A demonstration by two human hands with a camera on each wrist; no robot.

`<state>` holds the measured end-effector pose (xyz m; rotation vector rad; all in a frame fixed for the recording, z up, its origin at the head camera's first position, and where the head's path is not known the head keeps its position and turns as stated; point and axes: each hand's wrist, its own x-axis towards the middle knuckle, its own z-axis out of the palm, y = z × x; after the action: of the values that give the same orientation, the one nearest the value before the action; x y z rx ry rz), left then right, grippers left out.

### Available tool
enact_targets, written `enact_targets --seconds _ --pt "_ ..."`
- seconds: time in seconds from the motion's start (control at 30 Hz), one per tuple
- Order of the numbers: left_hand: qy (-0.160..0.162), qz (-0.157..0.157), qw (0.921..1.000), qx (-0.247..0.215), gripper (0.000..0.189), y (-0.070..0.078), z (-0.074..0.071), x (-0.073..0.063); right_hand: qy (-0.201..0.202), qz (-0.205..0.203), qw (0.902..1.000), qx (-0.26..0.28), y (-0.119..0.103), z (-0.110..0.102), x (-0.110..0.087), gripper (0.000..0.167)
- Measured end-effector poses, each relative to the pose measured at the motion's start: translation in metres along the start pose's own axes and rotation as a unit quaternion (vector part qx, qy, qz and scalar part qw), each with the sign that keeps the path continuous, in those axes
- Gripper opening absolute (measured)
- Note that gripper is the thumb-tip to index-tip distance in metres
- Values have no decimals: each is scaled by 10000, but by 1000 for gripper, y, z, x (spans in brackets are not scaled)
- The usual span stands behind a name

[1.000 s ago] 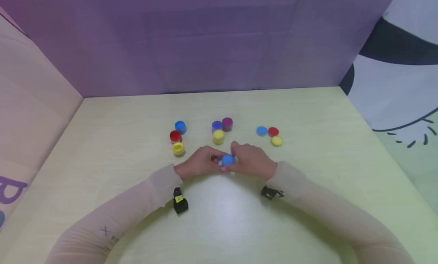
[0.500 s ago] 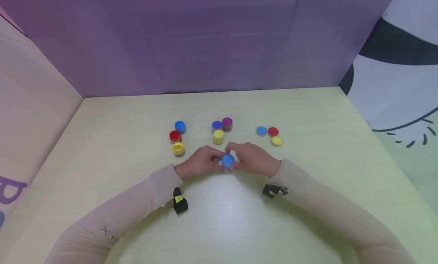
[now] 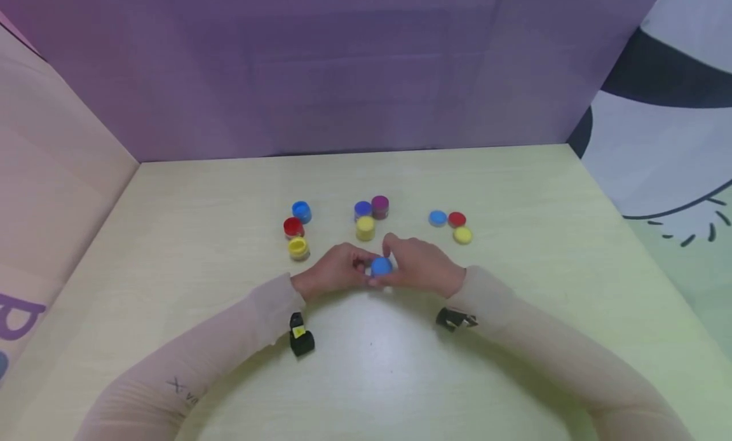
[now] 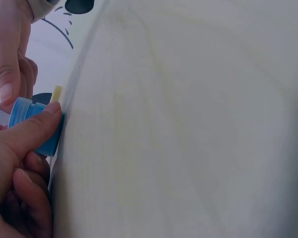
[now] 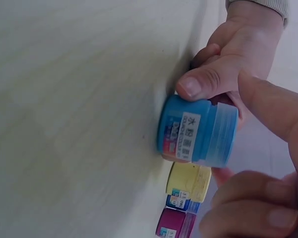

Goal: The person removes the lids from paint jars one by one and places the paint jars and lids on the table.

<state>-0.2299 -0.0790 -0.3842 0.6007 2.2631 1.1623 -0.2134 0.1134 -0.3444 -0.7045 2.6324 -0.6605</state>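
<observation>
A blue paint jar (image 5: 176, 126) with a printed label and a lighter blue lid (image 3: 381, 267) is between my hands, close to the table in the head view. My left hand (image 3: 334, 272) grips the jar's body, its thumb laid along the side in the left wrist view. From the other side, my right hand (image 3: 420, 266) spans the lid with curled thumb and forefinger. Its thumb tip is right at the lid's edge. Just beyond the hands stand a yellow jar (image 3: 365, 229), a dark blue jar (image 3: 363, 210) and a purple jar (image 3: 380, 207), grouped together.
Left of these are a blue jar (image 3: 301, 212), a red jar (image 3: 293, 228) and a yellow jar (image 3: 298, 248), apparently lidless. Loose lids lie at the right: blue (image 3: 438, 218), red (image 3: 457, 219) and yellow (image 3: 462, 235). A purple panel (image 3: 366, 79) borders the table's far edge.
My right hand has shifted slightly back and forth at the lid: its thumb drew back, then came forward across the front again. The left hand and jar have stayed in place.
</observation>
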Motion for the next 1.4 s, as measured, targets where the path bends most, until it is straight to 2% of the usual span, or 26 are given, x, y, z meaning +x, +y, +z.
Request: enact_targets --seconds 0.13,0.3,0.6,0.93,1.2,1.4 --pt "5 -132 9999 -94 29 0 1 1 51 192 9997 -127 -4 0 0 45" --pt "-15 -63 9999 -145 28 -2 2 3 125 217 9993 -282 -3 0 -1 42" --pt "-29 112 9999 -76 26 -4 1 4 86 -101 9996 -240 0 -2 -2 36" --pt "-6 8 10000 -44 28 -2 1 2 104 -551 9981 -248 2 -4 -2 31" --pt "9 59 9999 -81 26 -1 1 2 13 -598 9982 -92 2 -8 -3 31" --pt "24 -31 9999 -162 25 0 2 -1 -32 -416 9991 49 6 -9 -3 32"
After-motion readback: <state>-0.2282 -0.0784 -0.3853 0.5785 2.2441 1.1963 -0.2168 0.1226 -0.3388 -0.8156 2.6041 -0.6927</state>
